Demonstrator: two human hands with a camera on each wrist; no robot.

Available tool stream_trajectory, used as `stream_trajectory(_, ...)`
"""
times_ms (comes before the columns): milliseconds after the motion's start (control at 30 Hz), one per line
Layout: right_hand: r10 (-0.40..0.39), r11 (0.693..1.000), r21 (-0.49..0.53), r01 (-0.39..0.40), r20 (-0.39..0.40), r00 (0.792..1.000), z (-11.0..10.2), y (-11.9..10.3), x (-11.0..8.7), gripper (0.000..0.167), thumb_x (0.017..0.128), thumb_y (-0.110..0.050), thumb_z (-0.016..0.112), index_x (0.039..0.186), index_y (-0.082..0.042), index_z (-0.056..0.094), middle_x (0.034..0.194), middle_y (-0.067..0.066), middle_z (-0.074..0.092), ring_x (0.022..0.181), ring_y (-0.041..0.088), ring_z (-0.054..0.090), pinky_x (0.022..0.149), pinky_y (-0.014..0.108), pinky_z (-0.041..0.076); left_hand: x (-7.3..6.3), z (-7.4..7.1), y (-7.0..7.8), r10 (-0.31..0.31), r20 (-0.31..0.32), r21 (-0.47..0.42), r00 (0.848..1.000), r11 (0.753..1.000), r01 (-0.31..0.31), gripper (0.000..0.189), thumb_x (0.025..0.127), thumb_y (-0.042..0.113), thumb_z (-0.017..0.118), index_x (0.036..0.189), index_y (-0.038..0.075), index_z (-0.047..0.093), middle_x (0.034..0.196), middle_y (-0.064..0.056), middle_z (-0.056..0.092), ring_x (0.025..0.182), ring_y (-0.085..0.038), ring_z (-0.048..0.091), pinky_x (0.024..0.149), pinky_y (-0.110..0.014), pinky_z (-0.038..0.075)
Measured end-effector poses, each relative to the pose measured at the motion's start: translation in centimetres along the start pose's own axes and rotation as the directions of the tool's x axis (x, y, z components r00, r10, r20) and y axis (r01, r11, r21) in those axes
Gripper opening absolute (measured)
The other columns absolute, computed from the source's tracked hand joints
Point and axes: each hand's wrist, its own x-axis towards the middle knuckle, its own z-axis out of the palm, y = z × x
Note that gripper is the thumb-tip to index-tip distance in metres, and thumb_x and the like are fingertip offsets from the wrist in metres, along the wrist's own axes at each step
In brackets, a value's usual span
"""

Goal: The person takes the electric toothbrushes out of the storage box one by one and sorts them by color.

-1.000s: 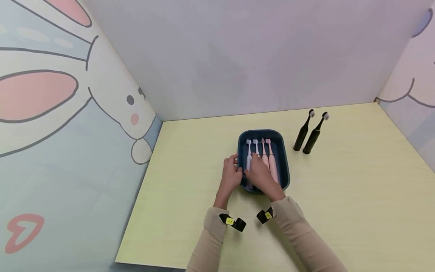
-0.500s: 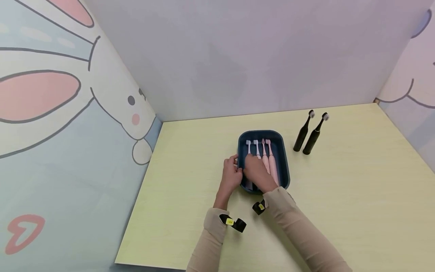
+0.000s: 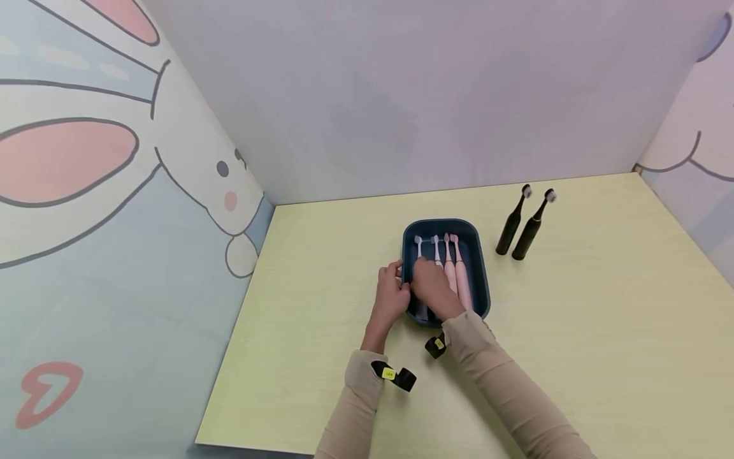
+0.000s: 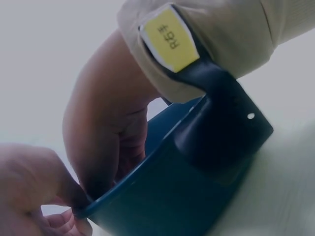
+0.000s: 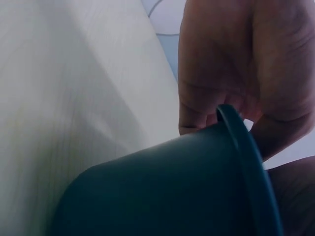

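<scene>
A dark blue plastic storage box [image 3: 484, 287] holds a row of electric toothbrushes. A whitish toothbrush [image 3: 418, 242] lies at its left, another pale toothbrush [image 3: 437, 248] beside it. Two pink toothbrushes, the inner [image 3: 450, 264] and the outer [image 3: 462, 280], lie to their right. My left hand [image 3: 392, 292] grips the box's left rim, thumb at the rim and fingers outside. My right hand [image 3: 434, 285] reaches down inside, over the two pale toothbrushes, covering their handles. In the left wrist view its fingers bend behind the box wall [image 4: 162, 187]; I cannot tell what they hold.
Two black electric toothbrushes, one [image 3: 510, 226] left of the other [image 3: 529, 236], stand upright on the light wooden table [image 3: 602, 331], right of the box. A plain wall [image 3: 401, 115] rises behind the table. A rabbit mural [image 3: 189, 159] covers the left wall.
My right hand has shifted slightly left and forward inside the box. The gap between the two pale toothbrushes' heads has widened. My left hand has kept its hold on the rim.
</scene>
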Motion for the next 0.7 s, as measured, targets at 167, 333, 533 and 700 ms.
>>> stream_trajectory(167,0.072,0.995,0.065,-0.075,0.048,0.996,-0.3,0.1,0.3,0.044,0.086,-0.014,0.062,0.119,0.012,0.051,0.096,0.023,0.061,0.081,0.032,0.060,0.071,0.041,0.051,0.0,-0.1,0.0,-0.004,-0.002,0.001,1.000,1.000,0.004,0.051,0.087,-0.001,0.052,0.138,0.003,0.046,0.108,-0.012,0.048,0.076,-0.013,0.049,0.071,-0.028,0.045)
stream_trajectory(333,0.104,0.983,0.147,-0.113,0.070,0.992,-0.3,0.6,0.4,0.050,0.085,-0.015,0.062,0.125,0.010,0.046,0.098,0.021,0.062,0.080,0.030,0.061,0.066,0.039,0.051,-0.1,-0.2,-0.1,-0.013,-0.003,0.002,1.000,1.000,0.013,0.051,0.087,-0.002,0.051,0.137,0.003,0.047,0.108,-0.011,0.048,0.077,-0.013,0.049,0.072,-0.028,0.045)
stream_trajectory(533,0.069,0.967,0.245,-0.075,0.032,0.997,-0.1,1.2,0.1,0.050,0.087,-0.017,0.062,0.128,0.005,0.045,0.108,0.021,0.060,0.085,0.029,0.062,0.071,0.039,0.053,-0.1,-0.3,-0.2,-0.034,-0.003,0.000,0.999,0.999,0.034,0.050,0.088,-0.001,0.051,0.138,0.004,0.046,0.108,-0.010,0.047,0.078,-0.014,0.049,0.070,-0.027,0.045)
stream_trajectory(700,0.060,0.940,0.338,-0.047,-0.028,0.998,-0.4,1.4,-0.5,0.052,0.088,-0.019,0.064,0.133,-0.001,0.044,0.105,0.018,0.061,0.084,0.027,0.062,0.072,0.038,0.055,-0.1,-0.3,-0.4,-0.052,0.011,-0.001,0.999,0.999,0.052,0.050,0.090,0.000,0.051,0.139,0.006,0.045,0.109,-0.009,0.046,0.079,-0.013,0.048,0.069,-0.026,0.044)
